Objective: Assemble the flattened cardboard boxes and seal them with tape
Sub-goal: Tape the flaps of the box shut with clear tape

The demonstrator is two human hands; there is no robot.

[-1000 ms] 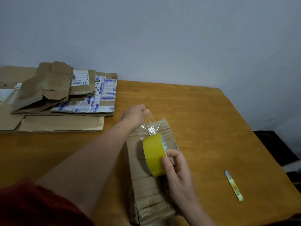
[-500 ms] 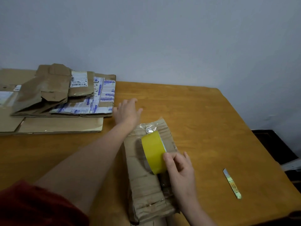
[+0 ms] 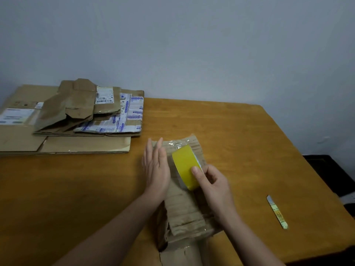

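Fingers (image 3: 198,176) gripping tape roll (image 3: 183,166), box (image 3: 184,206) partly hidden

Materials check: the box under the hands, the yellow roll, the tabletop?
Box: brown corrugated cardboard, matte, creased and ribbed, with glossy clear film across its far end. Yellow roll: plastic tape, it seems, smooth with slight sheen. Tabletop: wood or wood-look veneer, orange-brown, satin, faint grain.

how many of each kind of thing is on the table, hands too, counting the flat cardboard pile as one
yellow tape roll: 1
box being taped: 1
pile of flattened cardboard: 1 (sheets overlap, no sheet count possible)
slim blade-shaped tool: 1
hands: 2, left hand flat on the box, right hand holding the roll
total: 6
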